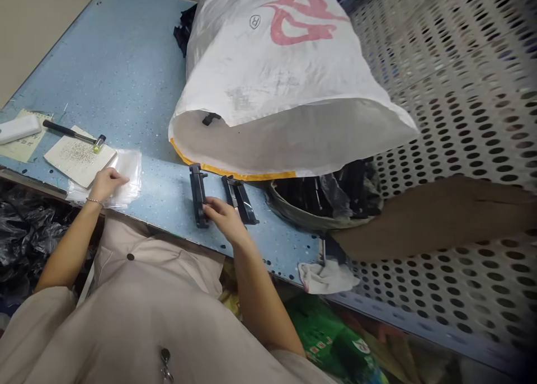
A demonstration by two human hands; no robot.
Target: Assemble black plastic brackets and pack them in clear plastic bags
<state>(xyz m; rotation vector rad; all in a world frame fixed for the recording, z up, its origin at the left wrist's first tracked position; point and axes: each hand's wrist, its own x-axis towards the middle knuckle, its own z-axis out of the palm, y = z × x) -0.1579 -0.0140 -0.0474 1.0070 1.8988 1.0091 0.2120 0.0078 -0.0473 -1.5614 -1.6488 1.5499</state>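
Observation:
My right hand [225, 220] grips a long black plastic part [197, 196] by its right side, fingers and thumb closed near its lower end. Just right of it, more black plastic parts [240, 200] lie side by side on the blue table. Over a stack of clear plastic bags [133, 168] is my left hand [106, 183], its thumb and fingers pinched together on a thin bag; the bag's edge in the pinch is hard to make out.
A white woven sack [285, 76] with an orange-edged mouth lies across the blue table [126, 59]. Beneath it stands a basket of black parts [323, 196]. At left are a small hammer [75, 135] on a pale pad [75, 163] and a white device [19, 129]. Perforated metal [461, 121] borders the right.

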